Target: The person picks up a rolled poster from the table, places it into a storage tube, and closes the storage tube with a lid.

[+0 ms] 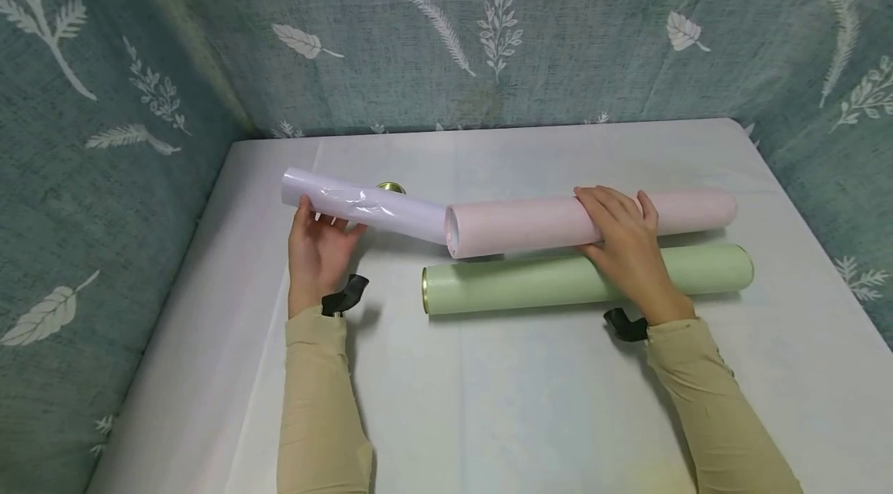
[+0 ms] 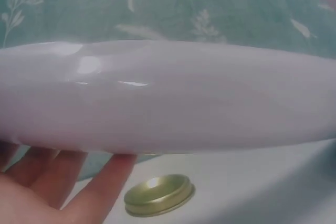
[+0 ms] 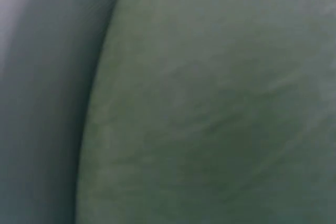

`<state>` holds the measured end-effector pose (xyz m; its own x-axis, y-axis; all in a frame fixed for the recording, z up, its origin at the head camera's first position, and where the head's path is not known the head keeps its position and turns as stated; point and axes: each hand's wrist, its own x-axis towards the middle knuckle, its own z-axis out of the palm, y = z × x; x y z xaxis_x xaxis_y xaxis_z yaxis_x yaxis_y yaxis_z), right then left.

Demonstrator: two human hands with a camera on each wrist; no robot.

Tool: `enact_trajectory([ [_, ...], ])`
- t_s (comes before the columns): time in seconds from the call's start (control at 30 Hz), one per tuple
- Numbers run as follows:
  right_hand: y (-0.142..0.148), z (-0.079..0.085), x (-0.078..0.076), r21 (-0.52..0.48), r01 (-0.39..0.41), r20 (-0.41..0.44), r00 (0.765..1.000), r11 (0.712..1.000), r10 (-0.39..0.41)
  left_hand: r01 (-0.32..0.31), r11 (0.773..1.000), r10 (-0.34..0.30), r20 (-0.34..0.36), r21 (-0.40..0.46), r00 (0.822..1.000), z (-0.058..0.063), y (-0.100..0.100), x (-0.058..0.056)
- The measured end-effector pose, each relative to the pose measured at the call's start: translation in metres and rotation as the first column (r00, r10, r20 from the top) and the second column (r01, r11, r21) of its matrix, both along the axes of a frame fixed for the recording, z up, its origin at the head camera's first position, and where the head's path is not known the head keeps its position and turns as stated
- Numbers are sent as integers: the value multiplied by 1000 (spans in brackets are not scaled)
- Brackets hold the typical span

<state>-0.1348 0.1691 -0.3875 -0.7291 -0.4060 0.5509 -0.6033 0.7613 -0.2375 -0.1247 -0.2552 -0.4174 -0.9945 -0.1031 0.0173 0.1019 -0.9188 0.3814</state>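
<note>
My left hand (image 1: pixel 319 255) holds a glossy lilac roll (image 1: pixel 370 203) near its left end, fingers under and behind it. In the left wrist view the lilac roll (image 2: pixel 173 98) spans the picture above the fingers (image 2: pixel 100 190). The roll slopes down rightward to the open left mouth of a pink cardboard tube (image 1: pixel 519 226), where its right end is out of sight. My right hand (image 1: pixel 624 253) grips this pink tube from above, about midway along. Just below it lies a green tube (image 1: pixel 509 285) with gold end rims, and its green surface (image 3: pixel 210 103) fills most of the right wrist view.
A round gold lid (image 1: pixel 392 188) lies on the white-covered table (image 1: pixel 391 393) behind the lilac roll; the left wrist view shows this gold lid (image 2: pixel 159 195) fully. Green leaf-patterned cloth (image 1: pixel 558 36) stands up behind the table and along both sides.
</note>
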Motion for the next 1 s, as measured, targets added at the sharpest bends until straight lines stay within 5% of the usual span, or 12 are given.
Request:
enact_trajectory([
  [0.23,-1,-6,-10,-12,25,-34,999,1000,-26,-96,995,95,5,40,995,-3,-3,2],
  [0.43,-1,-8,-15,-25,49,-38,998,998,-50,-139,981,150,-75,133,986,-3,-8,4],
  [0.57,-2,-7,-19,-36,71,-40,997,997,-73,-147,983,159,-113,110,981,0,-10,3],
  [1.0,-4,-6,-19,-31,59,-9,998,998,-60,70,996,-80,-258,-47,963,3,-14,11],
])
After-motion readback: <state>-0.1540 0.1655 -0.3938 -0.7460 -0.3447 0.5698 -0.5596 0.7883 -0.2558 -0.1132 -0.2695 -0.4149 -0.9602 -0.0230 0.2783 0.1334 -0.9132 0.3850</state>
